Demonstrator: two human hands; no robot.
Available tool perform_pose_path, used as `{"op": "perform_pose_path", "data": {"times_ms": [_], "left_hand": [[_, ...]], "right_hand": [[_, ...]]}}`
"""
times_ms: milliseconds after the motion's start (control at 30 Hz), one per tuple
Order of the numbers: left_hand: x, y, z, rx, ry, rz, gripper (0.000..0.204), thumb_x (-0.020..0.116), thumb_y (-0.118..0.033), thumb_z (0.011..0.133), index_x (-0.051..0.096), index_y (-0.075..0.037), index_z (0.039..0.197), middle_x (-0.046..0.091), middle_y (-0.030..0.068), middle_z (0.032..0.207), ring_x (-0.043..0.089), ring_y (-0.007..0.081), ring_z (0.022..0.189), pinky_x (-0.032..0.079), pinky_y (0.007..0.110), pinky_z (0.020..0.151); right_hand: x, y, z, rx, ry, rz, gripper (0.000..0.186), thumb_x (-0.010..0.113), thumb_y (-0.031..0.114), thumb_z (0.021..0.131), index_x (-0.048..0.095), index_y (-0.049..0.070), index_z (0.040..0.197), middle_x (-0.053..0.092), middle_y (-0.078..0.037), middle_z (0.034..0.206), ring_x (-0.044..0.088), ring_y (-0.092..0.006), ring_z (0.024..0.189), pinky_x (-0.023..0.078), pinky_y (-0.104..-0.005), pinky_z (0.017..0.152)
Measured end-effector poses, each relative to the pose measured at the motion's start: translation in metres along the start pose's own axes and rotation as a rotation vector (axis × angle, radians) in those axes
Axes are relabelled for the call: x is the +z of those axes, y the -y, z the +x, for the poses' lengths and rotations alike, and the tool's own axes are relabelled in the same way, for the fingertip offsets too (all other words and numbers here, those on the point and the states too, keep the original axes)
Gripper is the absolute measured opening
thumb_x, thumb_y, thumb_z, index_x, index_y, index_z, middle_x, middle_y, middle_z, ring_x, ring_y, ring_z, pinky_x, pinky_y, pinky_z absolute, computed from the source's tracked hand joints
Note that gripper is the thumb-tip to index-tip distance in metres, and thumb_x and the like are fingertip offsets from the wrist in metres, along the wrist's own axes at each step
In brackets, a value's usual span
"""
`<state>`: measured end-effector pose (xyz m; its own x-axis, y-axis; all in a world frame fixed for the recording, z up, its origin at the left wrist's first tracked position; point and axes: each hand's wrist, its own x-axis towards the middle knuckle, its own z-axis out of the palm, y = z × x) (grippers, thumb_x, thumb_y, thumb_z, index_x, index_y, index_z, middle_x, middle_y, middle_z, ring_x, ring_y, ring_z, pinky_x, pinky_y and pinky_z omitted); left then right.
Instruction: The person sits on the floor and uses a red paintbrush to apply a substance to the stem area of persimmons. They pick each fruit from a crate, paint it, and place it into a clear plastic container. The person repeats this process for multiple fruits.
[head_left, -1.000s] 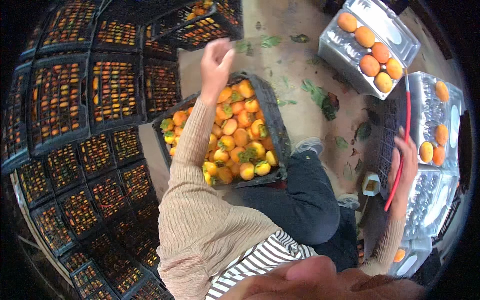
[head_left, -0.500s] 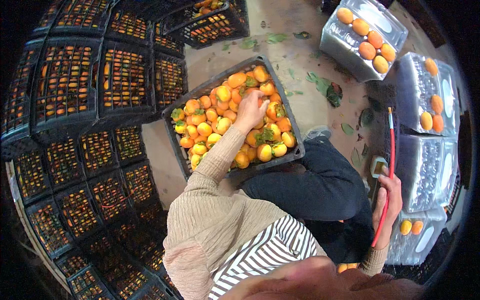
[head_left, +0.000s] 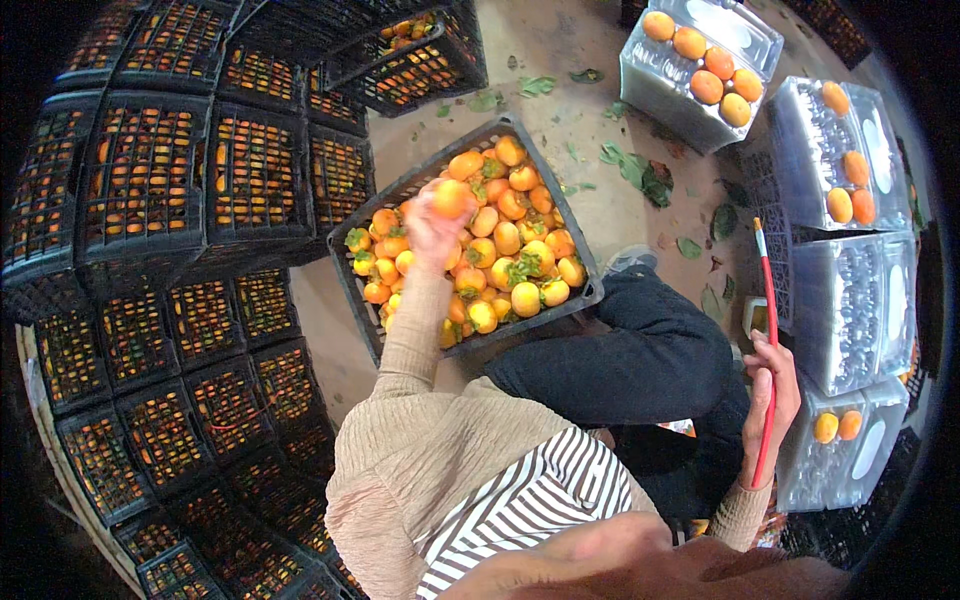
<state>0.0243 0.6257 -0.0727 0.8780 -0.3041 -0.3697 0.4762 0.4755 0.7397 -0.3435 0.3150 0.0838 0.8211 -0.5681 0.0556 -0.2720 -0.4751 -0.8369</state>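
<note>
An orange persimmon (head_left: 450, 200) is in my left hand (head_left: 431, 230), which is blurred and closed round it above a black crate (head_left: 591, 290) heaped with yellow-orange persimmons, some with green calyxes. At the right, my right hand (head_left: 772, 395) grips a long red-handled brush (head_left: 768, 300), held upright in the picture with its pale tip pointing away from me. Near that hand stand stacks of clear plastic trays (head_left: 870, 290), a few bearing persimmons, and a small pale container (head_left: 755, 312), partly hidden.
Black crates of persimmons (head_left: 150, 170) are stacked along the left and at the top (head_left: 410, 75). Another tray stack with several persimmons (head_left: 650, 65) stands at the upper right. Fallen green leaves (head_left: 635, 165) lie on the floor (head_left: 540, 60) beside my leg and shoe.
My left hand came down into the crate, took hold of a persimmon and has lifted it leftward. My right hand, still on the brush, moved toward me and then stayed about level.
</note>
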Motion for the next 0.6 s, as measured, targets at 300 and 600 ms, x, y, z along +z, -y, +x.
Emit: {"op": "perform_pose_path", "data": {"times_ms": [300,600], "left_hand": [[-0.016,-0.033,0.032,0.14,-0.094,2.049,0.07,0.078,-0.038,0.067,0.051,-0.007,0.123,0.057,0.0171,0.116,0.057,0.032,0.104,0.047,0.043,0.085],[0.021,-0.019,-0.002,0.247,0.31,0.874,0.072,0.076,0.0,0.067,0.039,-0.012,0.128,0.045,0.0034,0.121,0.049,0.0161,0.112,0.043,0.031,0.094]], "right_hand": [[-0.002,0.006,0.002,0.022,0.014,-0.029,0.034,0.04,0.025,0.096,0.059,0.0,0.108,0.057,-0.012,0.096,0.055,-0.0178,0.074,0.046,-0.0284,0.069],[0.002,-0.002,0.017,0.088,-0.012,0.042,0.043,0.036,0.032,0.097,0.057,0.0,0.115,0.056,-0.011,0.105,0.054,-0.015,0.077,0.046,-0.0265,0.066]]}}
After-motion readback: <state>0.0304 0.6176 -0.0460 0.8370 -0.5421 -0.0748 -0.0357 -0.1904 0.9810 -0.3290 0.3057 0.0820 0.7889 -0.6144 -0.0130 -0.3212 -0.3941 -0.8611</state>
